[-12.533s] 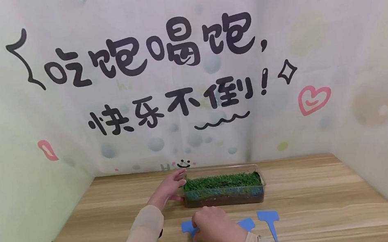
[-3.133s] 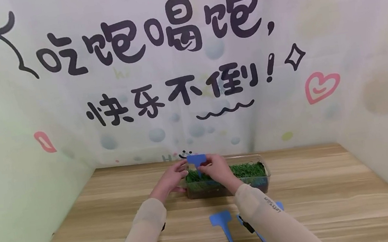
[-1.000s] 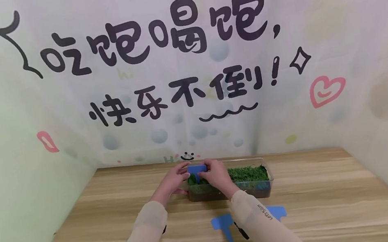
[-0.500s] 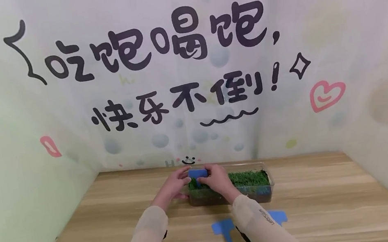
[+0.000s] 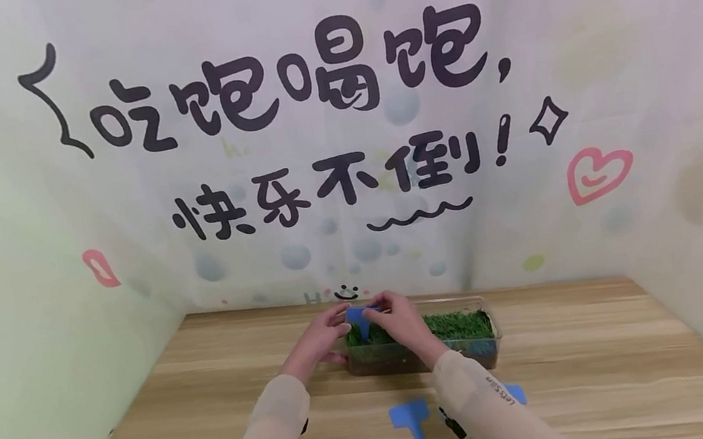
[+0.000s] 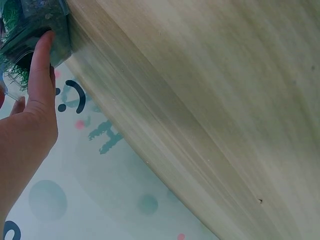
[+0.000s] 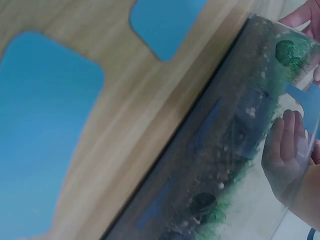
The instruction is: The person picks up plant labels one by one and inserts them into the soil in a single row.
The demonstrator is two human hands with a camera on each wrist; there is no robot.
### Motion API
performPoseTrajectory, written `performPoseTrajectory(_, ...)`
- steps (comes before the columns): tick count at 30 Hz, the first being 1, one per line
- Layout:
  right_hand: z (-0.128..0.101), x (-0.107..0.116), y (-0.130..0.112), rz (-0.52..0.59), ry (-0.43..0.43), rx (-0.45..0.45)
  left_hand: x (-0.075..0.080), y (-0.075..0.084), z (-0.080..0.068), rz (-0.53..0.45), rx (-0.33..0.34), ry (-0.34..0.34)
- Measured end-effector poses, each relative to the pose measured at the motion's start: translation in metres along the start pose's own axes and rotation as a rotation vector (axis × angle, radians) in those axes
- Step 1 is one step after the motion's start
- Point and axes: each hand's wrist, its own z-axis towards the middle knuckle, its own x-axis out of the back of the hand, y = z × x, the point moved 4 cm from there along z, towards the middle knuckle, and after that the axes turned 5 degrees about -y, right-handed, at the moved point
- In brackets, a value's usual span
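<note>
A clear plastic box [image 5: 487, 350] holds dark soil-like filling topped with green grass [image 5: 457, 323]. My left hand [image 5: 317, 340] rests against the box's left end; in the left wrist view one straight finger [image 6: 42, 67] lies along that end wall. Near this end a blue T-shaped plant label [image 5: 358, 317] stands upright in the grass, stem down. My right hand [image 5: 404, 319] reaches over the box, thumb and forefinger at the right edge of the label's head. In the right wrist view the label [image 7: 311, 102] shows beyond the clear wall, its fingertips' hold partly hidden.
Another blue label [image 5: 411, 415] lies on the wooden table [image 5: 215, 403] in front of the box. A further label [image 5: 515, 394] is mostly covered by my right forearm. A printed cloth wall [image 5: 305, 271] rises close behind the box.
My right hand brought one label from the table and lowered its stem into the grass. Since half a second ago, its thumb has shifted up and right on the label. My left hand stays at the box.
</note>
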Motion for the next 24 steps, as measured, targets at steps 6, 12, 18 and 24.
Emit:
performPoseTrajectory(6,-0.002,0.011,0.002,0.01,0.02,-0.012,0.0,0.001,0.0,0.01,0.01,-0.005)
performPoseTrajectory(12,-0.004,0.023,0.002,-0.019,0.046,-0.021,0.0,0.002,-0.001,0.04,0.012,0.003)
performPoseTrajectory(18,-0.011,0.033,-0.003,-0.02,0.04,-0.001,0.001,0.002,0.0,0.034,0.009,0.006)
performPoseTrajectory(24,-0.024,0.04,-0.009,-0.006,0.028,-0.008,0.0,0.001,0.0,0.049,0.002,0.002)
